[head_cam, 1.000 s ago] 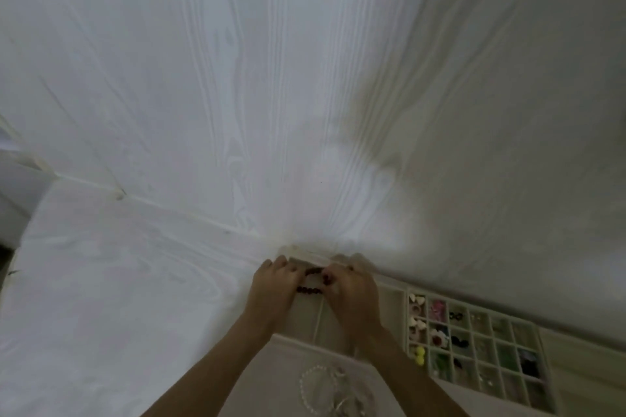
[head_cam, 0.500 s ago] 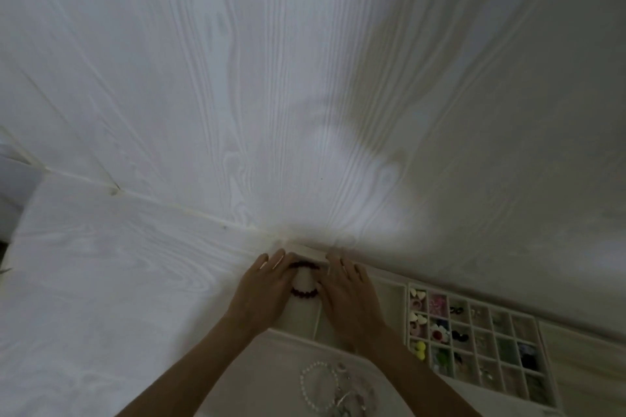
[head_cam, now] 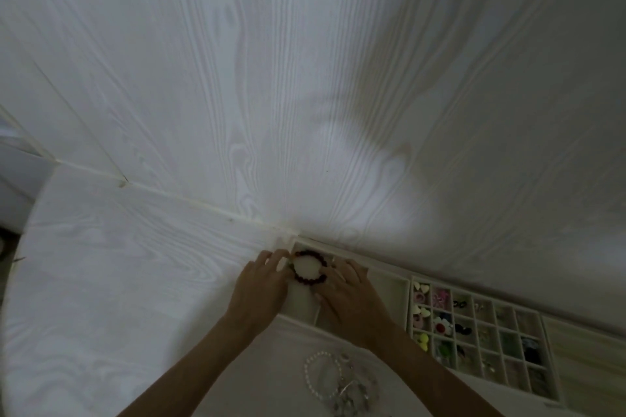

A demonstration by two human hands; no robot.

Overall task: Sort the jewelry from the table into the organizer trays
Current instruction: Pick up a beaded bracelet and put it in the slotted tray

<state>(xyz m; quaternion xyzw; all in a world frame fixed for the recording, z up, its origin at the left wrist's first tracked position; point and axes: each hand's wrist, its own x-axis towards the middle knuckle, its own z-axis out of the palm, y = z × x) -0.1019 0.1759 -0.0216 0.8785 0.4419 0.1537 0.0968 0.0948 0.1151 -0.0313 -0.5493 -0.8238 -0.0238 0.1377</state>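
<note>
A dark red bead bracelet [head_cam: 310, 280] lies flat as a round ring in the far-left compartment of the cream organizer tray [head_cam: 389, 276]. My left hand [head_cam: 261, 286] rests at the bracelet's left side, its fingers stretched out along the tray's edge. My right hand [head_cam: 350, 293] lies flat over the tray on the bracelet's right side, fingertips touching the beads. On the table in front of the tray lie a white pearl bracelet [head_cam: 309, 374] and a tangle of silver jewelry [head_cam: 354, 393].
A second tray [head_cam: 550, 359] with many small square compartments stands to the right, holding earrings, flowers and hearts in several colours. A white wood-grain wall [head_cam: 305, 95] rises right behind the trays. The white table [head_cam: 118, 281] extends to the left.
The bracelet was held bunched between both hands; it now lies spread open in the compartment. Both hands have uncurled and drawn slightly apart and back.
</note>
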